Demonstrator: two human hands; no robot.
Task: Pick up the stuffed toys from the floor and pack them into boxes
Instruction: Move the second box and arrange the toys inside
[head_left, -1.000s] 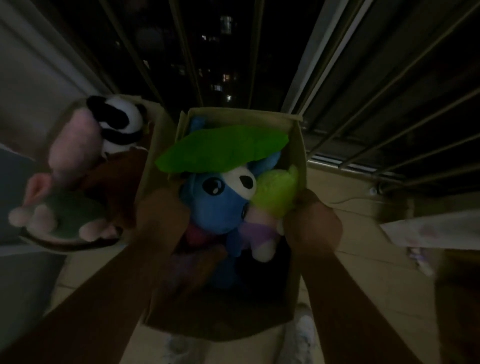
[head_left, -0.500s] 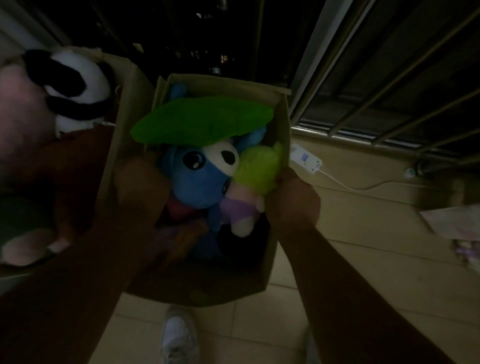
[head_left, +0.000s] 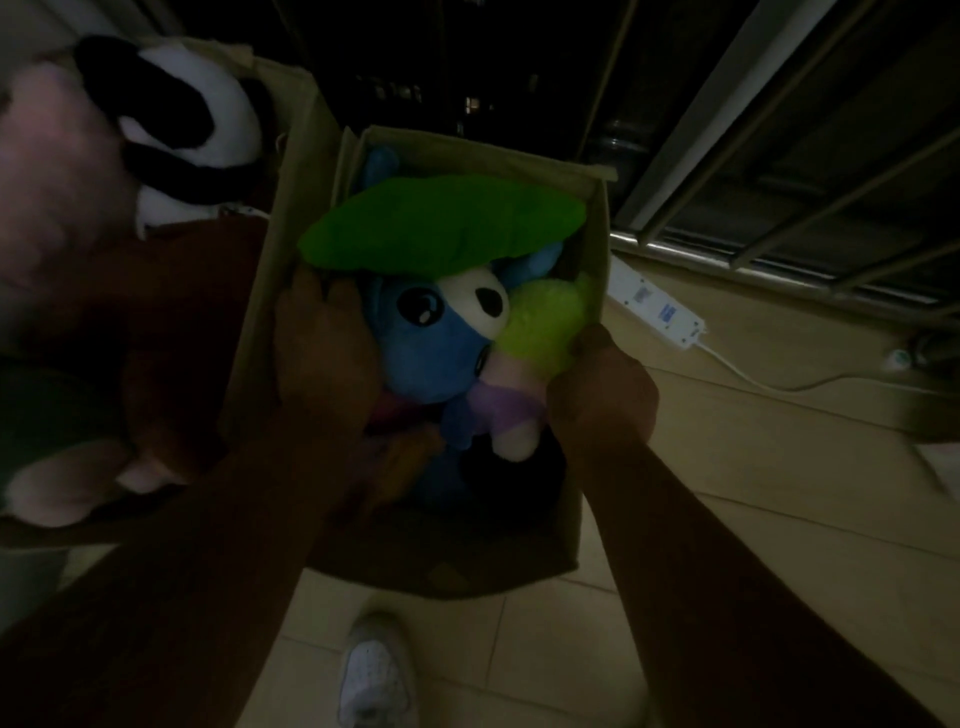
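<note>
A brown cardboard box (head_left: 467, 150) is held above the tiled floor, packed with stuffed toys. A blue plush (head_left: 426, 353) with big eyes lies in the middle, under a flat green leaf-shaped plush (head_left: 441, 223). A small doll with lime-green hair (head_left: 540, 322) and a purple dress leans at the right wall. My left hand (head_left: 322, 343) grips the box's left wall. My right hand (head_left: 602, 395) grips its right wall. A second box (head_left: 296, 130) on the left holds a black-and-white panda plush (head_left: 192, 119) and a pink plush (head_left: 57, 182).
A white power strip (head_left: 654, 306) with its cable lies on the floor right of the box. A metal railing (head_left: 779, 218) runs along the right and back. A white shoe (head_left: 374, 675) shows below the box. The scene is dim.
The box has dropped lower and slightly left in view, beside the second box, and the floor and power strip have come into sight. Both hands keep their grip.
</note>
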